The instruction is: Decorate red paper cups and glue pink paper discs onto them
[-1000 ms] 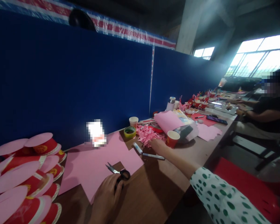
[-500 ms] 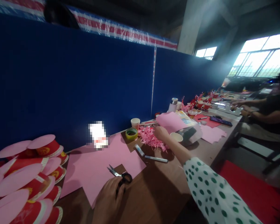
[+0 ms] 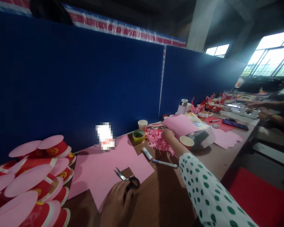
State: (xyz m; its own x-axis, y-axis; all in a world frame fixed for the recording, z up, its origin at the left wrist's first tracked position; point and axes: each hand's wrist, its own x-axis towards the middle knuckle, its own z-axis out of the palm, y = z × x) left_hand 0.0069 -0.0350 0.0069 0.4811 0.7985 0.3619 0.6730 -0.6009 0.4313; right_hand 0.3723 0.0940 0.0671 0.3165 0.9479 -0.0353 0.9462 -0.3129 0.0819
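Broadly, a blue partition (image 3: 97,72) backed the brown bench (image 3: 153,192), where a pink sheet (image 3: 104,164) lay right of heaped red cups with pink discs (image 3: 44,186). Farther right sat a pile of pink paper strips (image 3: 156,138); the right hand (image 3: 168,135) was at its far side, fingertips mostly hidden, so I couldn't tell whether that grip was apart or together. Beside the sheet's near edge, the left hand (image 3: 118,195) had its grip clamped on a handle of the black scissors (image 3: 127,178), the 2 blades slightly parted. Near the strips were a tape roll (image 3: 138,140) and 1 white marker (image 3: 164,163).
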